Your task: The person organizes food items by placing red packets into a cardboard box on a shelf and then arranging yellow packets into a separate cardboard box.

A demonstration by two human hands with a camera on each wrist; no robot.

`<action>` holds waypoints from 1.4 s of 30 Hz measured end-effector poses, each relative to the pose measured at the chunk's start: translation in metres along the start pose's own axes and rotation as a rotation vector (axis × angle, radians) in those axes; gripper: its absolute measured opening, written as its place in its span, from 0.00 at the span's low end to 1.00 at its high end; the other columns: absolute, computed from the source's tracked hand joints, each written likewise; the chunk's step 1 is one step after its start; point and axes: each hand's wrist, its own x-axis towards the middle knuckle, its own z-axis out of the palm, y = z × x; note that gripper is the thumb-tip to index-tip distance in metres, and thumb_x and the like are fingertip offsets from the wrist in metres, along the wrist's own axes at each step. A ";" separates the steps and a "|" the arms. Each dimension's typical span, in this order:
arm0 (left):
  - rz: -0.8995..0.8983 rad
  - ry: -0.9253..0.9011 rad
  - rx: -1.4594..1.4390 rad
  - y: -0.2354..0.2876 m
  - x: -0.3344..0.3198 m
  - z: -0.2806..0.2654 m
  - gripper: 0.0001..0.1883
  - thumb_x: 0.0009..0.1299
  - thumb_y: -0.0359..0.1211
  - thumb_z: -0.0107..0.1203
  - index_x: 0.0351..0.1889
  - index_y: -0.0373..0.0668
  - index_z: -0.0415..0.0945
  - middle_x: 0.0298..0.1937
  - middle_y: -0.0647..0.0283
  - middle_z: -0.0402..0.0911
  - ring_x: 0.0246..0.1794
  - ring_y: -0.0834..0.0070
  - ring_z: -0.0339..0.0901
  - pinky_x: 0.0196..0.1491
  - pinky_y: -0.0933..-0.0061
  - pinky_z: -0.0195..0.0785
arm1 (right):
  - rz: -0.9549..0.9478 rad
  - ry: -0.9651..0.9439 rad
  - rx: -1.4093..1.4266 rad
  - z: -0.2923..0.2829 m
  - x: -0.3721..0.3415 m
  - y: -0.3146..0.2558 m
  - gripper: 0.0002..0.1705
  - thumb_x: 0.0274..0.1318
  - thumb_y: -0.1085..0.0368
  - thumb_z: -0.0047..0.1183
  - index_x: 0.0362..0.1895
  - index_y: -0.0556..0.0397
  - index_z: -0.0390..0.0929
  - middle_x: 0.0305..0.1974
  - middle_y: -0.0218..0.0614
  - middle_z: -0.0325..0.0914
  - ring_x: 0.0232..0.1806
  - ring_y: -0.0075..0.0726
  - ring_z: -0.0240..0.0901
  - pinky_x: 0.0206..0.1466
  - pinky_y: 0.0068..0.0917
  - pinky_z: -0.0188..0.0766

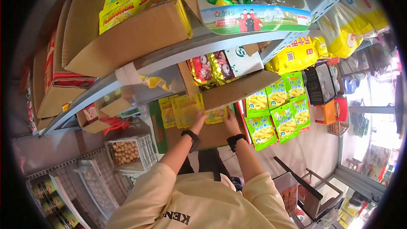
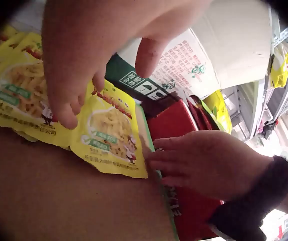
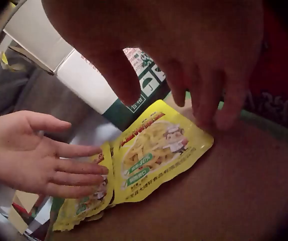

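Yellow snack pouches [image 1: 184, 110] lie in a row over an open cardboard box [image 1: 203, 138] with green edges. My left hand [image 1: 197, 123] touches the row with its fingers straight, as the right wrist view shows, the left hand [image 3: 48, 155] lying against the left pouches. Toward the right end, one pouch [image 2: 111, 133] lies flat between the two hands. My right hand [image 1: 231, 124] is at the box's right edge, close beside that pouch [image 3: 159, 150]. In the left wrist view the right hand [image 2: 204, 163] has its fingers extended along the edge.
A cardboard flap [image 1: 241, 89] and a box of red and gold packs [image 1: 212, 68] stand just beyond the hands. Green pouches [image 1: 275, 114] are on the right, beside a red box [image 2: 176, 130]. A metal shelf beam [image 1: 148, 61] crosses above. Eggs in a crate [image 1: 125, 152] stand low left.
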 end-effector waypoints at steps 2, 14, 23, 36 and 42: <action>0.022 -0.008 -0.016 -0.015 0.008 0.002 0.28 0.65 0.42 0.47 0.62 0.41 0.60 0.61 0.62 0.63 0.62 0.70 0.56 0.61 0.68 0.47 | -0.005 -0.047 0.160 0.009 0.002 0.012 0.35 0.47 0.69 0.47 0.62 0.61 0.53 0.55 0.56 0.63 0.57 0.49 0.62 0.60 0.32 0.57; -0.049 0.039 -0.009 -0.053 0.021 0.010 0.15 0.65 0.33 0.48 0.47 0.34 0.73 0.42 0.60 0.78 0.41 0.73 0.74 0.44 0.74 0.65 | 0.207 -0.293 -0.179 -0.012 -0.036 -0.027 0.32 0.50 0.61 0.47 0.60 0.59 0.60 0.43 0.55 0.73 0.49 0.52 0.70 0.54 0.36 0.64; 0.009 -0.371 0.218 -0.015 -0.080 -0.046 0.17 0.68 0.35 0.50 0.50 0.35 0.73 0.47 0.69 0.75 0.45 0.81 0.70 0.50 0.77 0.63 | 0.125 -0.457 0.213 -0.029 -0.071 0.011 0.18 0.50 0.63 0.50 0.42 0.64 0.74 0.37 0.41 0.77 0.39 0.33 0.73 0.44 0.26 0.69; 0.863 0.054 0.250 0.236 -0.323 -0.084 0.33 0.63 0.26 0.55 0.64 0.41 0.51 0.42 0.62 0.73 0.39 0.81 0.72 0.41 0.78 0.67 | -0.524 -0.452 0.223 -0.118 -0.151 -0.405 0.09 0.56 0.70 0.47 0.41 0.60 0.72 0.25 0.27 0.69 0.24 0.19 0.66 0.28 0.18 0.63; 1.107 -0.029 0.313 0.361 -0.339 -0.093 0.31 0.62 0.20 0.52 0.63 0.41 0.52 0.43 0.62 0.74 0.41 0.80 0.72 0.43 0.79 0.66 | -0.721 -0.300 0.244 -0.142 -0.131 -0.541 0.19 0.55 0.73 0.46 0.53 0.62 0.64 0.24 0.25 0.67 0.23 0.16 0.65 0.26 0.16 0.63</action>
